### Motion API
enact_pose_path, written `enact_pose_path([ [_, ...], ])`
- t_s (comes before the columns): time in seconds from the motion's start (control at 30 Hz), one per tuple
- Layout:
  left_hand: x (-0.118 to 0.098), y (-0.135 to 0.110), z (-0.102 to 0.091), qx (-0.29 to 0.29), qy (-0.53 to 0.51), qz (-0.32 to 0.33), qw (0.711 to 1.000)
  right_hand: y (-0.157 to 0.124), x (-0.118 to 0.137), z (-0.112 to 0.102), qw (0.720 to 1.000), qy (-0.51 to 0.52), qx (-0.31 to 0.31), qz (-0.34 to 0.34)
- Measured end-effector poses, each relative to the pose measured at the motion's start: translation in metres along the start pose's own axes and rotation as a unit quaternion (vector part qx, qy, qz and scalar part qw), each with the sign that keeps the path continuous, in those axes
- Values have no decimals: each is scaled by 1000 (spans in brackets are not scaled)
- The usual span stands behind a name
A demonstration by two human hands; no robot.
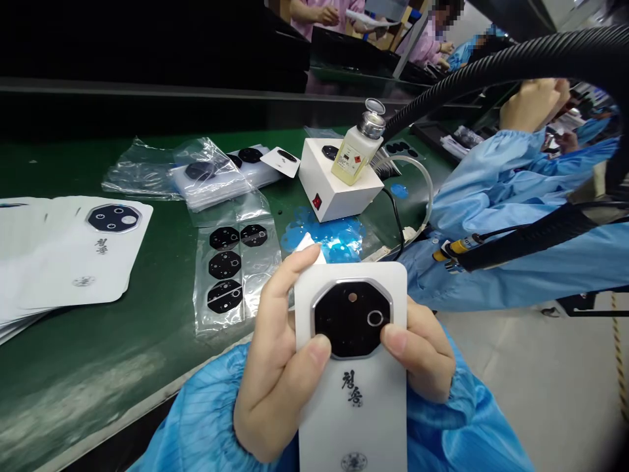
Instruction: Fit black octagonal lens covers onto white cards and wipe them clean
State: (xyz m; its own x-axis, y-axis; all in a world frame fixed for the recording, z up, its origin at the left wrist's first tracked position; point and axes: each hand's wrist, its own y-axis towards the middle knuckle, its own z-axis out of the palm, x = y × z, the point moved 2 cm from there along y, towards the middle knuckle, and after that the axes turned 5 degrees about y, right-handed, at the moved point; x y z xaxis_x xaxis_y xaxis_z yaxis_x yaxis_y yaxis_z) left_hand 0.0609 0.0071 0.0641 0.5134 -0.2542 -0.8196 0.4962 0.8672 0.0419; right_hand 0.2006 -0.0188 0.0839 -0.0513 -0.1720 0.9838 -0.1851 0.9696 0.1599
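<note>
Above the green conveyor bench [83, 387], the left hand [275, 354] and right hand [425, 347] pinch a white phone back cover [378, 400] by its sides, thumbs flanking the black camera lens [351, 319]. It looks light, stiff and slippery; edges are the safest hold.

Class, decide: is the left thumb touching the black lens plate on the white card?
Touching: the head view shows the left thumb pressing the metal rim of the black lens plate.

2 hands [280, 367] hold a white phone cover [378, 406].
</note>
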Motion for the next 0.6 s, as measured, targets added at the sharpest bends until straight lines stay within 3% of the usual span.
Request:
enact_pose_path([
  [0.23, 0, -2, 1, -18, 15, -13, 1000, 1, -3, -2, 999, 24, -3, 24],
  [0.4, 11, -3, -12, -76, 116, -31, 990, 6, -21, -4, 996, 40, -64, 44],
  [0.5, 18, 3, -28, -131, 218, -9, 967, 12, -41, 8, 999, 3, 3, 34],
  [0.6, 26, 15, -46, -107, 209, -54, 971, 28, -54, 15, 998, -36, 56, -7],
])
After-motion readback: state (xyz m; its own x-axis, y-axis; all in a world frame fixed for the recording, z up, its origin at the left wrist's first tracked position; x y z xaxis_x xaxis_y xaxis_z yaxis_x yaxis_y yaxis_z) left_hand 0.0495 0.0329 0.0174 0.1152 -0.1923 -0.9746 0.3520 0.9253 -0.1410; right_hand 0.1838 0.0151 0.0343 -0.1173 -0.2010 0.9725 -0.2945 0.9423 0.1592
